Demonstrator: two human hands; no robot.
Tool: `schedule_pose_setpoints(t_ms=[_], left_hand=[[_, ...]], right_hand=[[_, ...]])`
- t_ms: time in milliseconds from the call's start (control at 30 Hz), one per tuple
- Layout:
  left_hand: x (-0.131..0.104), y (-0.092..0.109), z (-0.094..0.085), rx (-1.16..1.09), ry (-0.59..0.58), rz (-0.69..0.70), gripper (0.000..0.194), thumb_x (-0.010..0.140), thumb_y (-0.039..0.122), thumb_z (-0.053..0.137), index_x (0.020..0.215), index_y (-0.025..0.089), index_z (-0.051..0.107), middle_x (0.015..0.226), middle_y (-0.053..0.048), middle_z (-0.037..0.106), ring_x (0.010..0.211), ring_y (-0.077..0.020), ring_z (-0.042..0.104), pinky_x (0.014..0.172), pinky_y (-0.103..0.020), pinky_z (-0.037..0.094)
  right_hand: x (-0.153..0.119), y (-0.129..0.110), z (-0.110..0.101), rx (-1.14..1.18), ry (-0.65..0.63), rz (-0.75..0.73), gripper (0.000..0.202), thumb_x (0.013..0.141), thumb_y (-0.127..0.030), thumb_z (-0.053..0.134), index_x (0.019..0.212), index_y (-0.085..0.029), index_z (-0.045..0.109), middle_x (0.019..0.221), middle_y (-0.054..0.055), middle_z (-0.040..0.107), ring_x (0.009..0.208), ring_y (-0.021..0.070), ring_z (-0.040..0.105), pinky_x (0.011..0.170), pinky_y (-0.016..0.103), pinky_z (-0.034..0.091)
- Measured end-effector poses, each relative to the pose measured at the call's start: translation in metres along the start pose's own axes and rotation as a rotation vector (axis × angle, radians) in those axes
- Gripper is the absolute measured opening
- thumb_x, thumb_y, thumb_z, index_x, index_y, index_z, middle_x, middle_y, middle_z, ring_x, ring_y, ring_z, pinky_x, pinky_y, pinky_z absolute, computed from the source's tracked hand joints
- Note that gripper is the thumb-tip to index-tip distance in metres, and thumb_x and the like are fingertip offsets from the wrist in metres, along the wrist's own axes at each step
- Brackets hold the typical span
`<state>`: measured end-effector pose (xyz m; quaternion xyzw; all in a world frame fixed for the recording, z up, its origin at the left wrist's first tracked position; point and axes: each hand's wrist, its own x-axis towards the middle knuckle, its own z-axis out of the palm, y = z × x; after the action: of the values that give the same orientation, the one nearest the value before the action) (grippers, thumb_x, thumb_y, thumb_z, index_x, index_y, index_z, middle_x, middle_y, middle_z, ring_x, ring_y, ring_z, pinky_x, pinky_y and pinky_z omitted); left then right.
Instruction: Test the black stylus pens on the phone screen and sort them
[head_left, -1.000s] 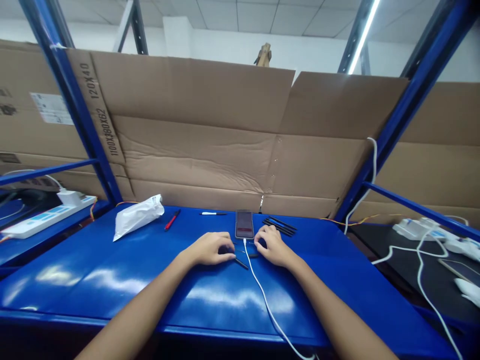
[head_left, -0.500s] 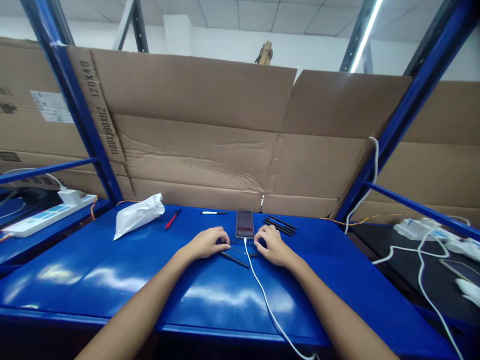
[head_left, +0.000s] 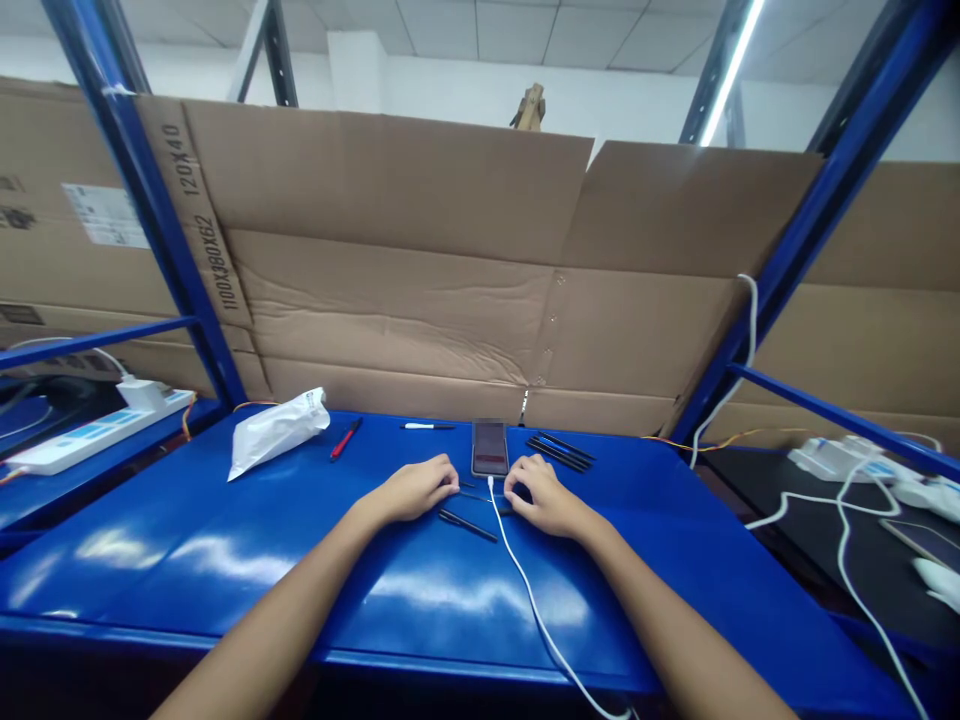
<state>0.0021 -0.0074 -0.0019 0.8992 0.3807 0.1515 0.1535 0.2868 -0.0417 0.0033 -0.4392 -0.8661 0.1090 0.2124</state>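
Note:
My left hand (head_left: 421, 489) is closed on the blue table, thumb and fingertips pinched together; what they hold, if anything, is too small to make out. Opposite it, my right hand (head_left: 546, 495) has its thumb and forefinger curled into a ring, tips closed, and I cannot make out what is in them. Thin dark pen-like parts (head_left: 474, 496) lie between the two hands. A black pen (head_left: 468, 525) rests just in front of the left fingertips. Behind the hands lies a phone (head_left: 490, 449) with a white cable (head_left: 525, 580) plugged in, running toward me between my arms.
Several black pens (head_left: 561, 452) lie beyond my right hand. A white pen (head_left: 427, 426), a red pen (head_left: 346, 440) and a white bag (head_left: 277, 432) lie to the left. Cardboard (head_left: 390, 300) walls the back; blue posts (head_left: 814, 215) flank the table.
Both hands have shifted only slightly; the left fingertips are pinched closer together. The black pen in front of them has moved a little toward me.

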Motion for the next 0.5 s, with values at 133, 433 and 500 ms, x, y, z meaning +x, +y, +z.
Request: schedule_pose_setpoints(t_ms=[133, 433, 500], left_hand=[[-0.0006, 0.0014, -0.0017, -0.002, -0.006, -0.01, 0.024, 0.104, 0.036, 0.043, 0.1, 0.023, 0.063, 0.106, -0.003, 0.061, 0.091, -0.0187, 0.063, 0.084, -0.027, 0.047], [-0.0005, -0.0023, 0.0001, -0.03, 0.004, -0.018, 0.026, 0.105, 0.039, 0.041, 0.101, 0.022, 0.061, 0.106, -0.003, 0.061, 0.092, -0.019, 0.062, 0.086, -0.029, 0.046], [-0.0003, -0.0019, 0.0005, -0.03, 0.0, -0.02, 0.027, 0.106, 0.04, 0.041, 0.101, 0.022, 0.061, 0.107, -0.003, 0.061, 0.092, -0.0191, 0.062, 0.086, -0.029, 0.046]], right_hand=[[0.0, -0.0002, -0.0011, 0.003, -0.003, 0.004, 0.007, 0.095, -0.02, 0.058, 0.092, -0.022, 0.064, 0.105, 0.007, 0.063, 0.104, 0.0243, 0.052, 0.093, 0.039, 0.041], [-0.0002, -0.0004, -0.0005, 0.003, 0.003, 0.001, 0.006, 0.095, -0.019, 0.059, 0.092, -0.022, 0.063, 0.105, 0.006, 0.063, 0.104, 0.0233, 0.052, 0.093, 0.038, 0.041], [0.0, -0.0011, -0.0001, 0.015, -0.005, -0.008, 0.006, 0.095, -0.018, 0.059, 0.092, -0.022, 0.063, 0.105, 0.005, 0.063, 0.103, 0.0232, 0.051, 0.093, 0.039, 0.04]])
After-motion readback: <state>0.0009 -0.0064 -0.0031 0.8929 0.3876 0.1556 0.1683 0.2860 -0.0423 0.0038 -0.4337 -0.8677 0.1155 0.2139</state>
